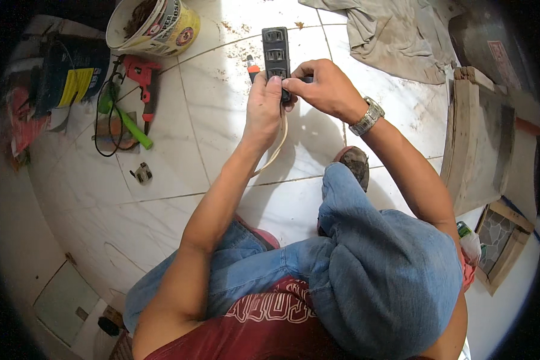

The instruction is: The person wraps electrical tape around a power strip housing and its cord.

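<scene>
My left hand [265, 108] is closed round the lower part of a black power strip [275, 45] with several outlets, held upright above the floor. Beside those fingers an orange-and-black tool [254, 67] sticks up; its lower end is hidden. At the strip's right edge my right hand [324, 87] is closed in a pinch, its thumb touching the strip. A small dark piece [306, 79] shows between its fingers, too hidden to name. A pale cord [277, 150] hangs from the strip's lower end and passes behind my left forearm.
On the tiled floor to the left lie a red power tool [141, 78], a green-handled tool [126, 123] and a small metal piece [142, 173]. A bucket [183, 30] stands at the far left. A grey cloth [396, 36] and wooden frame [462, 138] are at right.
</scene>
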`<action>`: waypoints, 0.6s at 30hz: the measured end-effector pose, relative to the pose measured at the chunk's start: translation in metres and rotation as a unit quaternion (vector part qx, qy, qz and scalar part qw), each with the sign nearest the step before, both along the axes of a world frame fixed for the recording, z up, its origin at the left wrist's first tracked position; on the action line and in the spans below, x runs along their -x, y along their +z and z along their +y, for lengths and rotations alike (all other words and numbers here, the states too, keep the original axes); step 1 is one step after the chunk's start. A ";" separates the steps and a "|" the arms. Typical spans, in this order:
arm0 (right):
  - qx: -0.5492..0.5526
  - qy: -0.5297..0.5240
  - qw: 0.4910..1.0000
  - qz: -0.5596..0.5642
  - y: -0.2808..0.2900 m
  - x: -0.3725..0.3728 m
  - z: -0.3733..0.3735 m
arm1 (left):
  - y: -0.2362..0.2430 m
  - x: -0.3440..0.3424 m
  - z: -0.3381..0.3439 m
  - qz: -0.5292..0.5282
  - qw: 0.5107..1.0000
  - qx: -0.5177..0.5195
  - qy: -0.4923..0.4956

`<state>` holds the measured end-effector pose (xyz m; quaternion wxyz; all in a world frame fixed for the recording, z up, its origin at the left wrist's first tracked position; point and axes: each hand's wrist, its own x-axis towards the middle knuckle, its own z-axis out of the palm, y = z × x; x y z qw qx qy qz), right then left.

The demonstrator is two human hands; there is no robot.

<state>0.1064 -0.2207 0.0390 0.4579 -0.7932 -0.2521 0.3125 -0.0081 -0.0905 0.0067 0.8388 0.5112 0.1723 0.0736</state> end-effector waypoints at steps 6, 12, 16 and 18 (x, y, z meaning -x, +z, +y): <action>-0.015 0.010 0.999 0.028 -0.002 0.000 -0.001 | 0.004 0.000 0.005 0.014 0.997 0.072 -0.012; -0.032 0.030 0.995 0.087 0.016 0.000 -0.006 | 0.002 0.001 0.010 0.011 0.999 0.052 -0.008; 0.004 0.031 0.998 0.055 0.021 0.000 -0.008 | 0.005 -0.001 0.008 0.015 0.999 0.031 0.016; 0.003 0.033 0.998 0.052 0.022 -0.003 -0.010 | 0.009 -0.001 0.009 0.012 0.999 0.038 0.020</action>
